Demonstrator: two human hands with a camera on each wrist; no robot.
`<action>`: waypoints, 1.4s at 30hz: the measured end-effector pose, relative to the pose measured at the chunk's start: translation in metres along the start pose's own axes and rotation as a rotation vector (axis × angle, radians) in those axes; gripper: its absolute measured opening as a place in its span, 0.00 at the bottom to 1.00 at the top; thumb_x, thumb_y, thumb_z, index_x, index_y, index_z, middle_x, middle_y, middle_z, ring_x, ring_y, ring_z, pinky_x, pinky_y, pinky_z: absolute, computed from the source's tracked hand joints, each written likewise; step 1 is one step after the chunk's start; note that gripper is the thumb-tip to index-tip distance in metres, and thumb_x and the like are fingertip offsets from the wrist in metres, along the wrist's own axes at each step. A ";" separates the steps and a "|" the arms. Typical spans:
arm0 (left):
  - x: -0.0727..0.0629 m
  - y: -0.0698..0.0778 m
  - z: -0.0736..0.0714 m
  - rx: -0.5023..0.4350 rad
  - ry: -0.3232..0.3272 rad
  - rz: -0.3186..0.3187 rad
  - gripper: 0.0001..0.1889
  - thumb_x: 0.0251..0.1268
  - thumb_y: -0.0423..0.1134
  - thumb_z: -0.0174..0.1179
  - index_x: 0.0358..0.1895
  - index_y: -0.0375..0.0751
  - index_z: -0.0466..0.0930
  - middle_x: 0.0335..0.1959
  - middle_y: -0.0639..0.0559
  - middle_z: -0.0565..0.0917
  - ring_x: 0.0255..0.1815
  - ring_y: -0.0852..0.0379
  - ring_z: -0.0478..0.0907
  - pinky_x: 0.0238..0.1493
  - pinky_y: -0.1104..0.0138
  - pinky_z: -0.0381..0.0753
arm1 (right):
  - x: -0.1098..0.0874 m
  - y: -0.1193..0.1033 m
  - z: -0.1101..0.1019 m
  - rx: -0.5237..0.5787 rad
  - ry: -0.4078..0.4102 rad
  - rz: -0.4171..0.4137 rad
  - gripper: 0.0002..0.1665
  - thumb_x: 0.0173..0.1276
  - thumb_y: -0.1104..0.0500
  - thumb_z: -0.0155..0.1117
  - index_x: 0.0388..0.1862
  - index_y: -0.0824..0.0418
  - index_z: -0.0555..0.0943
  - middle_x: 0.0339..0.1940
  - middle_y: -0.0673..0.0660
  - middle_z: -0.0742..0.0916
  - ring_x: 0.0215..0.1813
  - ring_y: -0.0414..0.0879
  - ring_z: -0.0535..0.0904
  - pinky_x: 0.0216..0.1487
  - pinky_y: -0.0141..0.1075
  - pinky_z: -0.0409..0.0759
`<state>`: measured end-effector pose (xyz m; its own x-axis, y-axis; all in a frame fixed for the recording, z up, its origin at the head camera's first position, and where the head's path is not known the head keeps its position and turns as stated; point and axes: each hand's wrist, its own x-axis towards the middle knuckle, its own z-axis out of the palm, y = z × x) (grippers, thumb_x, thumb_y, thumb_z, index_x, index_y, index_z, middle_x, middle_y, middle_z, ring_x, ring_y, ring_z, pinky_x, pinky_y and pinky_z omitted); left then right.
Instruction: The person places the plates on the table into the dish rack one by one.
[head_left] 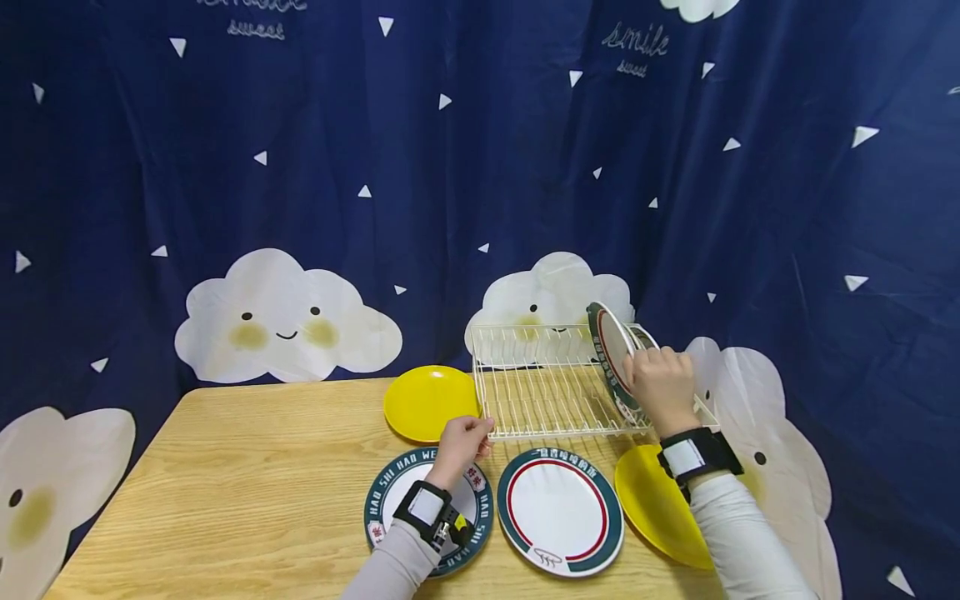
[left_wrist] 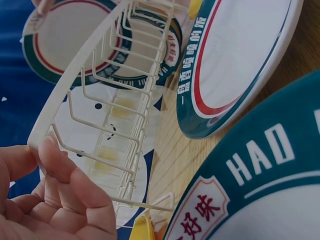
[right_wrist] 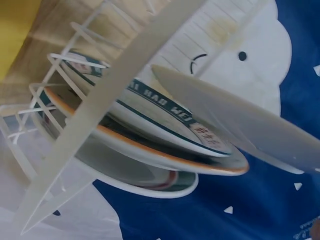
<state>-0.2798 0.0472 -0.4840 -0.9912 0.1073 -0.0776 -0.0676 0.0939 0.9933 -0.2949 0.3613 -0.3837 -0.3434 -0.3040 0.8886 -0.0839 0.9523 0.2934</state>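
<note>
A cream wire dish rack [head_left: 555,434] stands at the back of the table. My left hand [head_left: 461,446] pinches the front left corner of its rail between thumb and fingers, as the left wrist view shows. With my right hand [head_left: 663,385] I grip the edge of a white plate [head_left: 615,346] with a green rim and red ring, tilted over the rack's right end. In the right wrist view its pale underside [right_wrist: 240,115] slants beside several plates standing in the slots, one green-rimmed with lettering [right_wrist: 160,112], another orange-edged [right_wrist: 150,152].
In front of the rack lie a green-rimmed lettered plate [head_left: 390,500], partly under my left wrist, and a red-ringed plate [head_left: 558,512]. One yellow plate [head_left: 431,404] is left of the rack, another [head_left: 652,508] under my right forearm. A blue curtain [head_left: 480,167] hangs behind the wooden table [head_left: 247,483].
</note>
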 end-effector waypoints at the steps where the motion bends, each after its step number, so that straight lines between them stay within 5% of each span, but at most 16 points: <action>1: 0.001 0.000 0.000 0.003 0.002 -0.002 0.17 0.71 0.45 0.57 0.41 0.31 0.82 0.23 0.46 0.80 0.20 0.58 0.75 0.28 0.68 0.81 | -0.001 0.000 0.003 -0.004 -0.018 0.002 0.20 0.63 0.58 0.58 0.15 0.70 0.74 0.14 0.65 0.79 0.20 0.60 0.72 0.21 0.49 0.63; 6: 0.001 0.002 -0.001 -0.003 0.003 -0.026 0.18 0.70 0.47 0.57 0.43 0.32 0.82 0.23 0.47 0.80 0.21 0.58 0.75 0.29 0.68 0.82 | -0.007 -0.002 0.018 -0.004 -0.096 0.012 0.17 0.60 0.59 0.62 0.17 0.71 0.76 0.17 0.67 0.82 0.22 0.62 0.75 0.23 0.52 0.65; 15: -0.002 0.000 0.000 -0.020 -0.014 -0.025 0.19 0.71 0.46 0.57 0.45 0.29 0.82 0.32 0.32 0.84 0.20 0.58 0.76 0.27 0.69 0.80 | -0.029 -0.004 0.034 0.005 -0.149 0.035 0.16 0.58 0.60 0.63 0.17 0.72 0.77 0.19 0.67 0.83 0.23 0.62 0.76 0.25 0.51 0.66; 31: 0.000 0.001 0.000 -0.007 0.008 -0.006 0.16 0.71 0.44 0.57 0.42 0.32 0.83 0.22 0.49 0.81 0.19 0.59 0.74 0.23 0.73 0.76 | -0.046 -0.025 0.032 -0.031 -0.335 0.187 0.17 0.59 0.58 0.65 0.18 0.70 0.78 0.17 0.66 0.82 0.25 0.63 0.78 0.24 0.52 0.69; 42: 0.001 0.000 0.000 -0.005 0.009 -0.012 0.19 0.70 0.48 0.58 0.42 0.32 0.83 0.24 0.46 0.83 0.20 0.56 0.77 0.25 0.68 0.79 | -0.047 -0.034 0.022 -0.012 -0.471 0.316 0.17 0.62 0.58 0.63 0.24 0.72 0.78 0.22 0.70 0.84 0.28 0.65 0.80 0.26 0.55 0.73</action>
<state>-0.2808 0.0474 -0.4836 -0.9913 0.0972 -0.0891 -0.0804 0.0904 0.9927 -0.2965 0.3438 -0.4427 -0.7307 0.0427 0.6813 0.1004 0.9939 0.0454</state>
